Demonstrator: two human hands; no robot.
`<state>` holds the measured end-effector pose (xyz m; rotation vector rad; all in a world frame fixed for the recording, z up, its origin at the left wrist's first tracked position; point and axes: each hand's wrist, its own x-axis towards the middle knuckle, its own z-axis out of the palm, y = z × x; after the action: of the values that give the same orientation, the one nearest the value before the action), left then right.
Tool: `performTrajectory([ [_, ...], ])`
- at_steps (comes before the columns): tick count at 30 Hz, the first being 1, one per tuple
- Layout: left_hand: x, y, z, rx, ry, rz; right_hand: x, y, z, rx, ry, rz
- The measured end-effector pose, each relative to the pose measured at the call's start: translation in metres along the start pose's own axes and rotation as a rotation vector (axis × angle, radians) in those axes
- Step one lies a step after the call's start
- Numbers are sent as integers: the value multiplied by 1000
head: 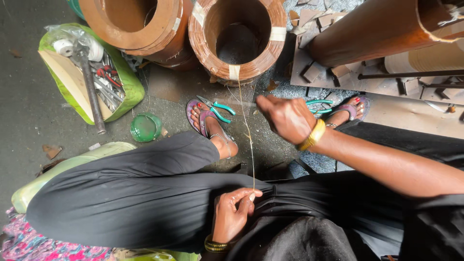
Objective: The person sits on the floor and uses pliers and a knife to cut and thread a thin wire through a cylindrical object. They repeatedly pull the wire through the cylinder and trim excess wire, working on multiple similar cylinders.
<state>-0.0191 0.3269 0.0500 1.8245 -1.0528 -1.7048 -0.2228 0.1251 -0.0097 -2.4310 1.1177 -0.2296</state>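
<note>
Fingers (247, 197) of your left hand (233, 215) are pressed together, pinching the lower end of a thin tan strip (248, 130) just above your lap. Your right hand (286, 117) is curled shut over the floor further fwd, knuckles up; whether its fingertips grip the strip I can't tell (they're hidden under the hand).

Head view, the only one: the strip runs taut from the taped front rim of the middle wound coil (237, 36), down betw. your feet, to the left pinch. So the strip lies right in your left fingertips at its near end, and passes just beside your right hand, on its left side, about mid-length.

To do this well, I'd judge: keep the left pinch firm and low, keep the line straight w/o twisting, and let the right hand guide rather than yank, since a thin strip like that likely kinks or snaps at the coil's rim.

Around you: green-handled pliers (216, 107) lie touching your left sandal (198, 116), a second green-handled tool (318, 105) sits just beyond your right hand. A green bag (126, 79) w/ a hammer (89, 82), tape rolls and small tools is well to the left, a green lid (145, 127) near it. Another coil (130, 24) stands beside the middle one.
</note>
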Motion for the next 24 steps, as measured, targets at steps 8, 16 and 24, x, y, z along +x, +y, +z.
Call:
performTrajectory([
  [8,3,-3,0,2,8,4,-43,-46,-9,159,-484,-298],
  [16,4,9,3,149,-74,36,28,9,-7,-323,-106,-18],
  [24,7,9,-1,187,-60,160,24,-6,-25,-321,-68,-101],
])
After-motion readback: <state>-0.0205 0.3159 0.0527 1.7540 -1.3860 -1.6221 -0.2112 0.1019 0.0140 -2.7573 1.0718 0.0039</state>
